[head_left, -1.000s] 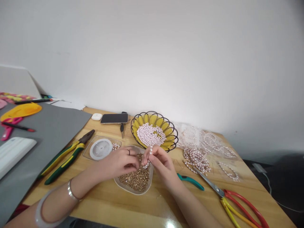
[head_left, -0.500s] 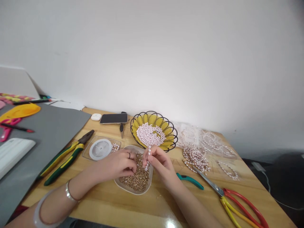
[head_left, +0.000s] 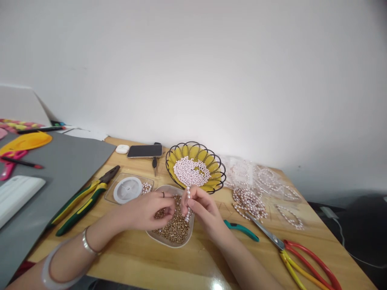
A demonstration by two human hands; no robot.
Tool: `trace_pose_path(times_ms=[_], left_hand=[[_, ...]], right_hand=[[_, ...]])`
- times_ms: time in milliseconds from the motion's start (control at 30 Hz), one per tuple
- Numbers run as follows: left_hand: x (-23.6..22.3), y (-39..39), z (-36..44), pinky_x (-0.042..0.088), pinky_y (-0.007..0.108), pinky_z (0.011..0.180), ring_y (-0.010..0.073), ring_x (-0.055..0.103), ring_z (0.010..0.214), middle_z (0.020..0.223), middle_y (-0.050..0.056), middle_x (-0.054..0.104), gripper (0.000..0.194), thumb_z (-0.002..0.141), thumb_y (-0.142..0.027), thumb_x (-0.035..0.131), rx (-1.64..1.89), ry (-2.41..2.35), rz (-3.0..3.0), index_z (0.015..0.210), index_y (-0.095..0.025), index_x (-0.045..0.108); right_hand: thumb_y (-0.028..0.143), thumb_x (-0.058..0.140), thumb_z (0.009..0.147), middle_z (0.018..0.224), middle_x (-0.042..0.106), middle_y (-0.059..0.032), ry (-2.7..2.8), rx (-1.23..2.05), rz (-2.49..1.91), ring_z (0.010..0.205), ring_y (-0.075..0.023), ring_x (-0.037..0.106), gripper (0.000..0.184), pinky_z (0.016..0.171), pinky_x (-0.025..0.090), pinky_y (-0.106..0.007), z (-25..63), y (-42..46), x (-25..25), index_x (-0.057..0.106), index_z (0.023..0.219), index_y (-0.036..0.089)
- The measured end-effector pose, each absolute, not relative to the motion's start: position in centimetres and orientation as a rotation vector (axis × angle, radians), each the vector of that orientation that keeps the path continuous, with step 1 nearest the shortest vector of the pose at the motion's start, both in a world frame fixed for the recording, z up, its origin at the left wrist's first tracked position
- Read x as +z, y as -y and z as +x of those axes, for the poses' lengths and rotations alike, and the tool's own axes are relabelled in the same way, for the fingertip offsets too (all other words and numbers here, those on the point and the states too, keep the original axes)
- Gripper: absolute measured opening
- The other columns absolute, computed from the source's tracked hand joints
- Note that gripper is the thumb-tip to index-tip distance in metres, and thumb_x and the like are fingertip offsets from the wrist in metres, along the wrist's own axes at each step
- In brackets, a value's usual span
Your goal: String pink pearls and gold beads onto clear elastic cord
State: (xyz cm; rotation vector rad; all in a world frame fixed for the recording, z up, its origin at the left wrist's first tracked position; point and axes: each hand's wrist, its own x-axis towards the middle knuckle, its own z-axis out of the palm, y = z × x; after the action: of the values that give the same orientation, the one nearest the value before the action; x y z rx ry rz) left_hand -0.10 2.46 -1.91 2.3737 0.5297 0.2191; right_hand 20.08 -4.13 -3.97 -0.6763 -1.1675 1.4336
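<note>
Between the thumb and fingers of my right hand (head_left: 199, 205) is a short strand of pale pink pearl beads (head_left: 189, 194), hanging over the right side of a shallow white dish (head_left: 169, 243). Small gold beads (head_left: 175, 231) fill the dish. My left hand (head_left: 154, 209) is over the dish's left side, fingers curled and thumb drawn in towards them. Whatever its fingertips pinch is too small to make out. Just behind both hands stands a black wire basket (head_left: 223, 177) with a yellow lining, holding loose pink pearl beads (head_left: 190, 171).
Green-yellow pliers (head_left: 87, 201) and a white spool (head_left: 127, 190) in a clear tray lie left. A phone (head_left: 145, 151), earbud case (head_left: 122, 149) and key (head_left: 155, 163) lie behind. Right are bead strands (head_left: 249, 201), a teal handle (head_left: 242, 230) and red-yellow scissors (head_left: 290, 251).
My left hand has shifted slightly, its thumb now lower and more visible over the gold beads. My right hand and the bead strand have barely moved.
</note>
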Motion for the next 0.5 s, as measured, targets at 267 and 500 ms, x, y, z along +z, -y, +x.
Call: trace_pose_path(times_ms=[267,500], left_hand=[[-1.6,-2.4,0.0,0.046,0.029,0.071,0.0167,0.059,0.077,0.085,0.003,0.066,0.013,0.083,-0.011,0.057,0.388,-0.364,2.303,0.081,-0.02,0.067],[-0.8,-2.6,-0.1,0.036,0.023,0.056,0.0112,0.046,0.061,0.067,-0.004,0.05,0.01,0.09,-0.025,0.059,0.506,-0.654,1.925,0.083,-0.018,0.058]], right_hand=[[0.037,0.064,0.094,0.07,0.059,0.0005,1.182,1.495,-0.699,0.065,-0.0155,0.051,0.024,0.066,0.04,-0.029,20.1,4.1,-3.5,0.055,0.079,0.02],[0.03,0.065,0.092,0.064,0.057,0.0023,1.182,1.667,-0.642,0.06,-0.0141,0.053,0.022,0.064,0.042,-0.029,20.2,4.4,-3.4,0.055,0.077,0.019]])
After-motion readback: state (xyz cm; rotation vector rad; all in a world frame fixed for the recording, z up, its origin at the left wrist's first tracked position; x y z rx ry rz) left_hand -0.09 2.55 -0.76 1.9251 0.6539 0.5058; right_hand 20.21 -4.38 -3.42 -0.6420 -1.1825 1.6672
